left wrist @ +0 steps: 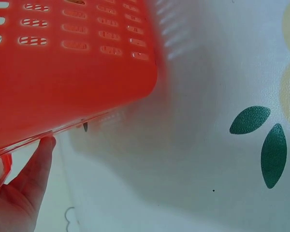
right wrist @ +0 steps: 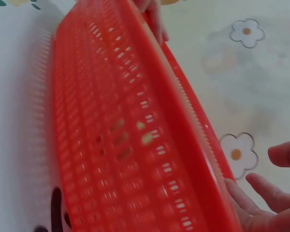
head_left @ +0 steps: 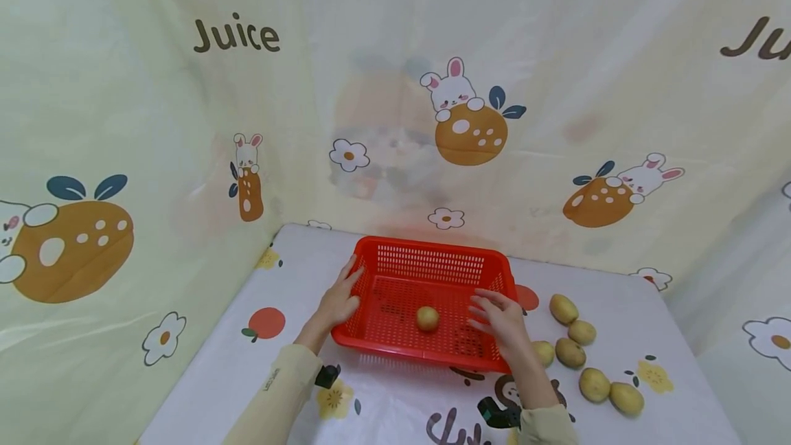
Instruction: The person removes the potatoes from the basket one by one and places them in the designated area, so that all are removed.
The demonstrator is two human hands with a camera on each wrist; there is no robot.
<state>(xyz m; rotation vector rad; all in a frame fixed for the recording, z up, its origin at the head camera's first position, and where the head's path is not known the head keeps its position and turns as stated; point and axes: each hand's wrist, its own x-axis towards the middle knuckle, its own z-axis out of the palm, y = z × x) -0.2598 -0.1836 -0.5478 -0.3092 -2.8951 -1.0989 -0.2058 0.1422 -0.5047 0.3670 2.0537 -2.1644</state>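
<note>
A red plastic basket (head_left: 395,352) with slotted walls stands on the table. Inside it, near the middle of the bottom, lies one potato (head_left: 427,319). My left hand (head_left: 338,302) grips the basket's left rim; the left wrist view shows a digit (left wrist: 38,166) against the rim's edge. Over the right end of the basket hovers my right hand (head_left: 503,321), fingers spread and holding nothing. In the right wrist view its fingers (right wrist: 270,193) show just beyond the rim; whether one touches it I cannot tell.
Several loose potatoes lie on the table right of the basket, among them one potato (head_left: 564,309) at the back and another potato (head_left: 627,399) nearer the front. A patterned cloth (head_left: 290,321) covers the table. Printed curtains (head_left: 383,211) hang behind and at the sides.
</note>
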